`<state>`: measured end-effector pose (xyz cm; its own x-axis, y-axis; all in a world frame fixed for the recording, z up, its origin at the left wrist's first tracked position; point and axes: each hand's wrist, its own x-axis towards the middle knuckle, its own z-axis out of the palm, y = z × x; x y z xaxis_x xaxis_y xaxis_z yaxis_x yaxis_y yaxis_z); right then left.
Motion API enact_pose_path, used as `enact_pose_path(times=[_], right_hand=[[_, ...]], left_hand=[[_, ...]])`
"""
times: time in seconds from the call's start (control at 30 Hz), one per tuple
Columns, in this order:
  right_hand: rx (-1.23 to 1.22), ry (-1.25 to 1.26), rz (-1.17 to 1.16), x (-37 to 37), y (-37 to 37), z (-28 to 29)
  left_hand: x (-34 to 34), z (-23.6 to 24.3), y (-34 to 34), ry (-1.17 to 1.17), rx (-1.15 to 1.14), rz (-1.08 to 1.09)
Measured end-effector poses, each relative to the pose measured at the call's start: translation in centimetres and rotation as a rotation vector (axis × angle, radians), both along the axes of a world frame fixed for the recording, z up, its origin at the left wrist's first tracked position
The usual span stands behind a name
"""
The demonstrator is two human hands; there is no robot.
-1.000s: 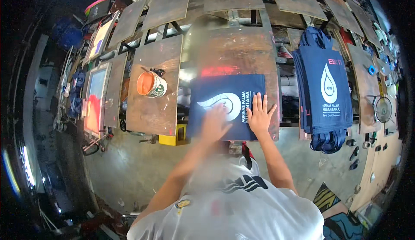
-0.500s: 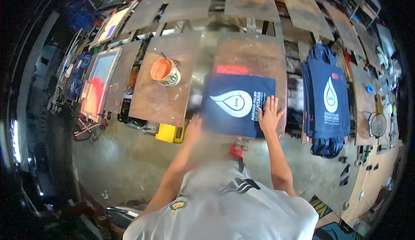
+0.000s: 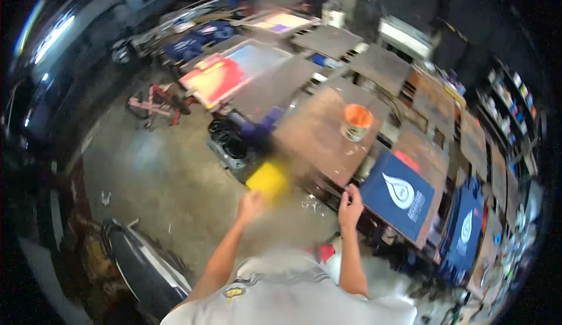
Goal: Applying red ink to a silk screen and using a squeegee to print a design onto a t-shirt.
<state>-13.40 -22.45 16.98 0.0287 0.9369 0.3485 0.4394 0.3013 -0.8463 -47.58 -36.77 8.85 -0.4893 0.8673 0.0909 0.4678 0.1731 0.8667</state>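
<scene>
A navy blue fabric bag (image 3: 404,187) with a white printed drop shape lies flat on a brown board (image 3: 436,149) to the right. My right hand (image 3: 350,208) is raised just left of the bag, apart from it, its fingers loosely bent and nothing seen in them. Near the yellow box-like thing (image 3: 268,179) my left hand (image 3: 250,207) hangs over the floor side; blur hides its fingers. On the neighbouring board (image 3: 316,129) stands a tub (image 3: 357,127) of orange ink.
A framed screen (image 3: 252,62) with red ink rests at the far left. More printed navy bags (image 3: 462,231) are stacked at the right. A folded red stand (image 3: 155,105) is on the floor (image 3: 152,167), and part of a motorbike (image 3: 146,260) shows at lower left.
My view has swung left, so the boards now sit farther right. My right hand has come off the bag, and my left hand has moved away from the board's edge.
</scene>
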Motion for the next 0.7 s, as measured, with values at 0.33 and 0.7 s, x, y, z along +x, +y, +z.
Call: enact_pose_path(times=[0.33,0.7], right_hand=[[0.145,-0.126,0.657,-32.7,-7.4,-0.1],[0.032,-0.118,0.854,-53.9,-4.7,-0.2]], left_hand=[[-20.8,-3.7,-21.6,-0.215,0.034,0.683],[-33.1,-4.3,-19.3,-0.254,-0.009,0.794]])
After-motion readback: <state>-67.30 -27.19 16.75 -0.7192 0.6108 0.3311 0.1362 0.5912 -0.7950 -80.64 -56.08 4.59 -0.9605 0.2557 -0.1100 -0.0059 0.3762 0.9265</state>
